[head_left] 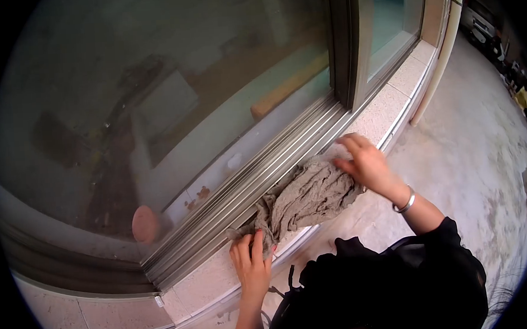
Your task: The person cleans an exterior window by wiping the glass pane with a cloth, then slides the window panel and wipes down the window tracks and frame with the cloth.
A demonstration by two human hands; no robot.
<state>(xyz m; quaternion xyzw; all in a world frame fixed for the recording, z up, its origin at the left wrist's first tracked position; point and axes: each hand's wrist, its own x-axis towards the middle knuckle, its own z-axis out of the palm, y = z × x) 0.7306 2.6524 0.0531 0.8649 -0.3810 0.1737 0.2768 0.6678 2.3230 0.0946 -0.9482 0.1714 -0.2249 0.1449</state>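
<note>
A crumpled grey-brown cloth [316, 194] lies along the stone window sill, against the lower metal track of the sliding window. My left hand [252, 260] holds the cloth's left end, its fingers bent over the fabric beside the track. At the opposite end, my right hand [368, 166] touches the cloth's edge with thumb and fingers apart; the fingertips are slightly blurred. A silver bangle [404, 200] circles the right wrist.
The window track [241, 186] runs diagonally below a large glass pane [171, 104]. Dark vertical frames [344, 47] stand at the pane's right. The pinkish stone sill [385, 107] continues both ways. A pale pipe [443, 66] borders the concrete ground [471, 153].
</note>
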